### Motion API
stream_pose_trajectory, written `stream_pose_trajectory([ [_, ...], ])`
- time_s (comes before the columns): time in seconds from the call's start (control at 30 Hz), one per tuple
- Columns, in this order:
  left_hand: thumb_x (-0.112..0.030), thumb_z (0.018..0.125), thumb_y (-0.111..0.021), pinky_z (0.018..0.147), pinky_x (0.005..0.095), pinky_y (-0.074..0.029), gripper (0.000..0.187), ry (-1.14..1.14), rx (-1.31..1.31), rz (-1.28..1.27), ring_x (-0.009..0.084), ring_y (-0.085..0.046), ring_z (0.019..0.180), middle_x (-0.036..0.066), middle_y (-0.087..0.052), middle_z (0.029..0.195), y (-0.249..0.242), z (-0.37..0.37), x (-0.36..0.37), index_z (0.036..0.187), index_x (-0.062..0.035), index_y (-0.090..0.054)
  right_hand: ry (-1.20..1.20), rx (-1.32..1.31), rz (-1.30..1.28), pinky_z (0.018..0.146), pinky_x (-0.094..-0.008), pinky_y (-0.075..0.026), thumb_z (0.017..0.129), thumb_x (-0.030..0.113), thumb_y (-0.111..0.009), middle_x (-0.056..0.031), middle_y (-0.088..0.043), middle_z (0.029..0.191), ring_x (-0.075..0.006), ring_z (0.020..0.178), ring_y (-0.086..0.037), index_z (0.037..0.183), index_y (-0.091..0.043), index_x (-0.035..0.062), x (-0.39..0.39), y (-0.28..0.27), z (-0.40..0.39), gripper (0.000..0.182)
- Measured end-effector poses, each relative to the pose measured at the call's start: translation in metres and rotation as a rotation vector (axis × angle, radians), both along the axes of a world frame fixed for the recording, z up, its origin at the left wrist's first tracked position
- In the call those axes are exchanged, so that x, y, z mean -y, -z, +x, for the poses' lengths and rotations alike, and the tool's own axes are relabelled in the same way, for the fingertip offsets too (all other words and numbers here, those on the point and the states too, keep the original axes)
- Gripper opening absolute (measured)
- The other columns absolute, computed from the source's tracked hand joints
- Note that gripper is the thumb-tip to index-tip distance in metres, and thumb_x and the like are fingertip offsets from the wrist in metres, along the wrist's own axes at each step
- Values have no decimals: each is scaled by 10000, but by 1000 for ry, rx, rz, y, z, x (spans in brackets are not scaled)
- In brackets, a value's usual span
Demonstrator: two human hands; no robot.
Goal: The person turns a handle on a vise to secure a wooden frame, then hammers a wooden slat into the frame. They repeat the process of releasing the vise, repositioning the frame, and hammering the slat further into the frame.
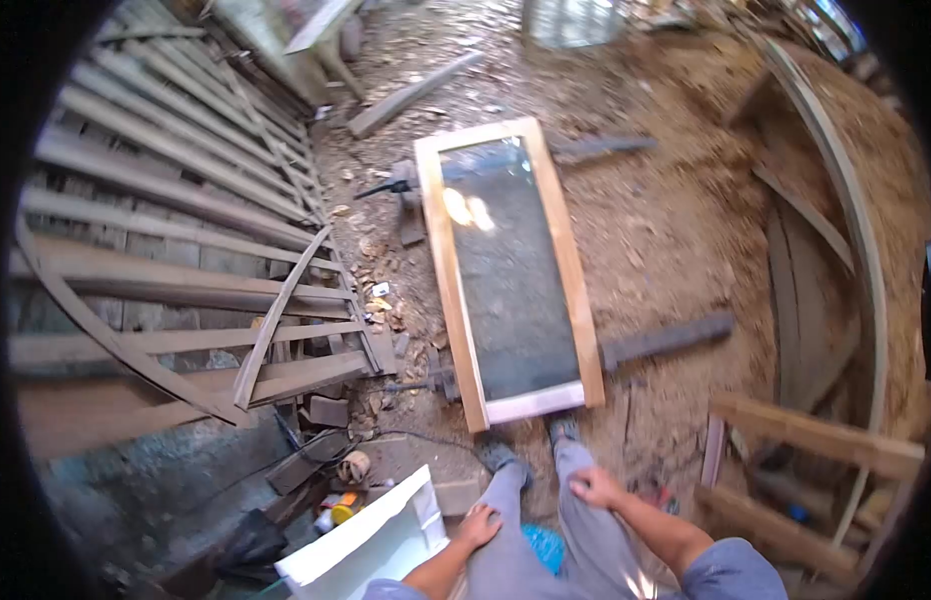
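My left hand (479, 526) rests on my left thigh, its fingers lying flat on the grey trousers with nothing held. My right hand (597, 488) lies on my right knee, fingers spread and free of any object. Beyond my feet, a wooden frame (569, 262) with a dark glass pane (511, 290) lies across two dark supports (666, 341). Neither hand touches the frame. Something bright blue (544, 548) shows between my legs.
A white-edged box (411, 515) stands at the lower left, near a yellow object (343, 509). Wooden slats (176, 225) lean along the left. Another wooden frame (826, 437) is at the lower right. A loose plank (411, 95) lies farther off on the dirt ground.
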State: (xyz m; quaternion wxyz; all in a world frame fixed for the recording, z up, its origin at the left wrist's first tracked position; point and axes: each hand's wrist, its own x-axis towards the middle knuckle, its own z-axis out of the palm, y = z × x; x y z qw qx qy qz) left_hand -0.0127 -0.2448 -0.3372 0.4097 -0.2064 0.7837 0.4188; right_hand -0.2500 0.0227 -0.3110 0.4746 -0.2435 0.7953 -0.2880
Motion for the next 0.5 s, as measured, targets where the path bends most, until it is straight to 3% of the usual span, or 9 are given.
stream_pose_trajectory([
  [0.07, -527, 794, -638, 1136, 473, -267, 686, 139, 165, -70, 404, -205, 1413, 172, -341, 1488, -41, -5, -29, 1351, -155, -489, 377, -62, 173, 926, -403, -487, 836, 369, -621, -187, -660, 1136, -340, 1062, -626, 1142, -669, 56, 7, -30, 21, 440],
  [0.1, -574, 767, -663, 1157, 480, -228, 806, 174, 281, -49, 421, -131, 1438, 183, -267, 1534, -75, -23, -37, 1408, -145, -429, 491, -78, 142, 924, -403, -487, 836, 357, -620, -194, -670, 1099, -352, 1043, -631, 1123, -679, 65, -5, -13, 33, 414],
  [0.17, -591, 701, -718, 1159, 478, -223, 940, 293, 232, -121, 422, -127, 1441, 198, -227, 1546, -95, 3, -47, 1441, -128, -370, 592, -119, 199, 899, -417, -496, 843, 320, -606, -207, -666, 1089, -364, 1013, -636, 1125, -674, 78, -24, -10, 20, 377],
  [0.2, -609, 634, -773, 1161, 477, -218, 1079, 327, 144, -203, 423, -123, 1444, 213, -186, 1559, -93, 5, -45, 1474, -112, -311, 615, -209, 203, 887, -424, -499, 846, 311, -599, -212, -666, 1079, -368, 1000, -639, 1119, -673, 79, -37, 3, 9, 366],
  [0.23, -609, 634, -773, 1161, 477, -218, 1079, 369, 155, -195, 423, -123, 1444, 213, -186, 1559, -93, 2, -43, 1474, -112, -311, 674, -166, 290, 858, -420, -511, 841, 279, -607, -215, -672, 1046, -353, 976, -653, 1117, -665, 64, -57, 35, 2, 354],
  [0.3, -577, 511, -864, 1156, 472, -234, 1260, -37, 393, -118, 448, -134, 1433, 246, -132, 1559, -87, -5, -49, 1498, -101, -243, 753, -100, 432, 835, -415, -519, 837, 252, -612, -215, -679, 1005, -338, 952, -668, 1117, -654, 48, -105, 122, -11, 350],
  [0.33, -527, 468, -901, 1121, 444, -313, 1201, -67, 314, -160, 449, -264, 1390, 322, -249, 1490, -72, -3, -56, 1448, -90, -361, 777, -79, 487, 840, -416, -517, 838, 258, -610, -212, -681, 997, -338, 951, -668, 1121, -650, 45, -125, 166, -20, 356],
  [0.4, -516, 470, -902, 1090, 432, -355, 1110, -87, 384, -166, 436, -345, 1343, 325, -334, 1432, -43, -15, -63, 1385, -84, -448, 854, -87, 573, 842, -428, -517, 845, 263, -596, -219, -682, 984, -349, 937, -668, 1106, -653, 41, -153, 234, -41, 347],
  [0.5, -498, 475, -904, 1034, 420, -419, 929, -63, 391, -299, 405, -482, 1243, 306, -480, 1319, -31, -38, -87, 1242, -75, -596, 858, -89, 741, 913, -439, -480, 868, 275, -566, -229, -618, 1153, -375, 1061, -604, 1205, -582, 35, -186, 340, -55, 415],
])
